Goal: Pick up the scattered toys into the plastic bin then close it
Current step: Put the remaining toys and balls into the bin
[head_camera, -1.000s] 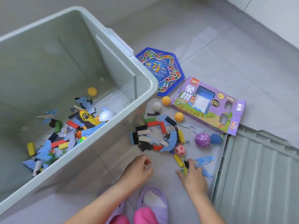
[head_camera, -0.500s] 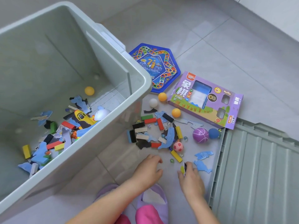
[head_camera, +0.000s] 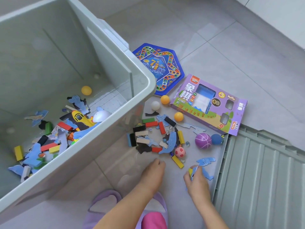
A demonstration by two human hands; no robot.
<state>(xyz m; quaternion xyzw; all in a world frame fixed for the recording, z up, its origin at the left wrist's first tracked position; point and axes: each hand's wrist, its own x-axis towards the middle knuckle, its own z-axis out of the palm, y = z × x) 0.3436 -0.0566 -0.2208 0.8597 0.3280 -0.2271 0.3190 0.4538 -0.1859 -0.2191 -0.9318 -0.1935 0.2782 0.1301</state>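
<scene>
While the right hand grips a yellow block and a blue cutout, the left hand lies knuckles-up beside the toy pile; its grasp cannot be told.

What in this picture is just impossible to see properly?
All from the head view:
- The left hand curls palm-down, so its own fingers hide whether it holds anything.
- The right hand grips toy pieces. Its fingers cover all but yellow and blue bits.
- The plastic bin is cut off by the left and top edges, the lid by the right and bottom edges.
- The dice is too small to read.
</scene>
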